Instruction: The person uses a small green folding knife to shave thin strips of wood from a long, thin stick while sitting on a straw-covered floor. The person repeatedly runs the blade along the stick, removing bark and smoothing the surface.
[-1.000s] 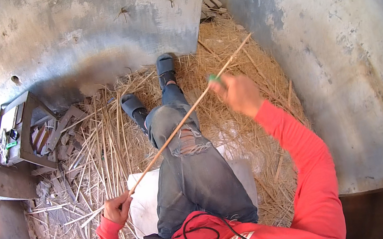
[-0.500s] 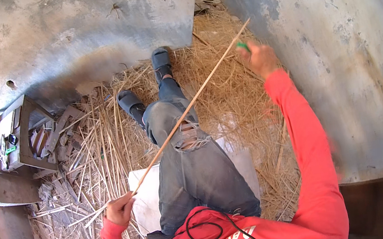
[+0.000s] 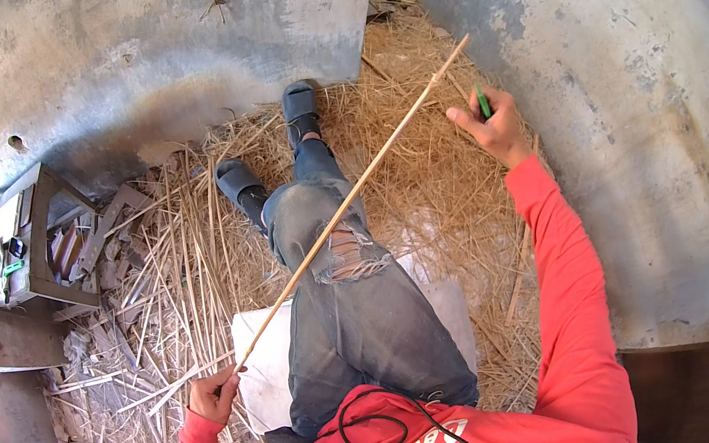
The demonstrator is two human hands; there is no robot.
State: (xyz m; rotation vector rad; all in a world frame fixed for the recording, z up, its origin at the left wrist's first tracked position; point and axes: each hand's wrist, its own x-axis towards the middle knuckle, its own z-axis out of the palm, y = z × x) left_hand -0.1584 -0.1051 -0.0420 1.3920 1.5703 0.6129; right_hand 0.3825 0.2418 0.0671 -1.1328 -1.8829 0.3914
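My left hand [image 3: 214, 397] is closed around the near end of a long thin wooden stick [image 3: 400, 128]. The stick slants across my legs, its pale far end rising to the upper right. My right hand [image 3: 495, 127] is off the stick, just right of its far part. Its fingers are curled around a small green tool [image 3: 483, 104], pointed at the top, whose exact kind I cannot make out.
Straw and shavings [image 3: 430, 172] cover the floor, with long split strips [image 3: 196, 274] piled on the left. A small wooden stand [image 3: 49, 223] there carries a green cutter [image 3: 12, 268]. A white slab [image 3: 263, 403] lies under my legs. Concrete walls [image 3: 634, 112] rise ahead and right.
My right hand has moved slightly right and down, away from the stick, and turned so the green tool points up. My left hand has shifted slightly lower with the stick.
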